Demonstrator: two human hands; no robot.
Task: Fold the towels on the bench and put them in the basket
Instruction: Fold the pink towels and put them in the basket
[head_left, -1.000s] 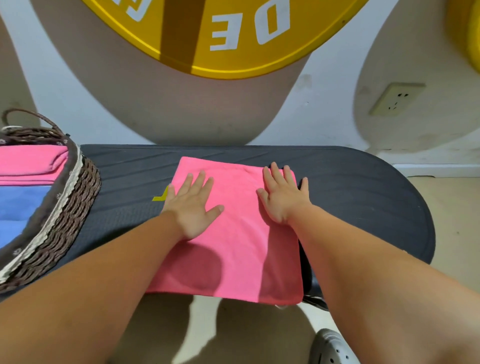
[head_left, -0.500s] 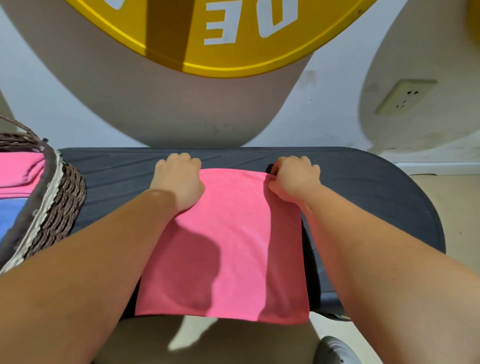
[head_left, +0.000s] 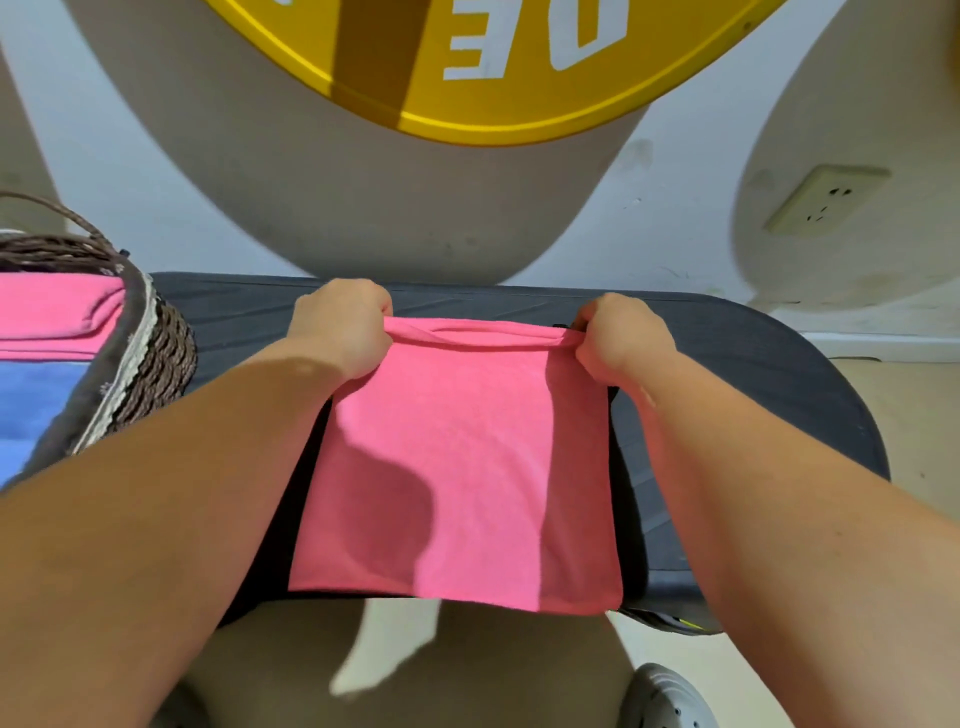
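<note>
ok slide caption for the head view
A pink towel on a dark bench, far edge gripped by left hand and right hand

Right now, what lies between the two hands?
In the head view, the far edge of the pink towel spans the gap, pinched at its corners by the left hand and the right hand, over the dark bench.

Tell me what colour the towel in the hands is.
The towel is pink, clearest in the head view.

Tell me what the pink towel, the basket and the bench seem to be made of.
Pink towel: probably soft microfibre cloth, matte, with a fine fuzzy nap.
Basket: seemingly woven brown wicker or twisted rope, with a fabric lining.
Bench: dark matte padding, maybe vinyl, with ribbed lines.
</note>
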